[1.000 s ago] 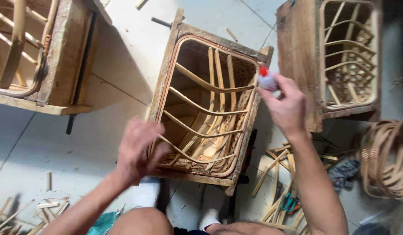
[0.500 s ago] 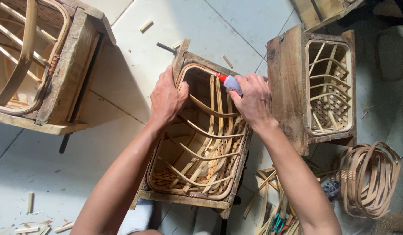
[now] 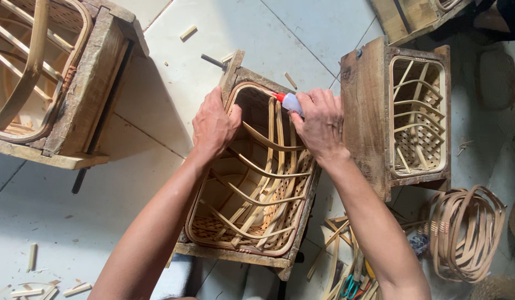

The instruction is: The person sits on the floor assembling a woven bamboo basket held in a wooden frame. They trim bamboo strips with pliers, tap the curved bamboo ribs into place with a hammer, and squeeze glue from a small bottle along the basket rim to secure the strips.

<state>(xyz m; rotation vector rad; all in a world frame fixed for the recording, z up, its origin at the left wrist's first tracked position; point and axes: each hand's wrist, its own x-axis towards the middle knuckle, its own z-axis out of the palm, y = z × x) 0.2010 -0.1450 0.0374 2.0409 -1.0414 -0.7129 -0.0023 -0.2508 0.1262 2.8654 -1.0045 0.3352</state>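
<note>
While the left hand (image 3: 214,123) clamps the far rim of the basket (image 3: 252,183), the right hand (image 3: 319,123) grips a glue bottle (image 3: 290,102) closed-fisted. Bottle nozzle points at that rim. A rattan coil (image 3: 463,233) lies right of the basket.

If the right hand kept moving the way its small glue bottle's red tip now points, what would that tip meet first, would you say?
The right hand aims the small red-tipped glue bottle up-left; the tip would probably first meet the curved cane rim inside the wooden box mould, though depth is unclear.
</note>
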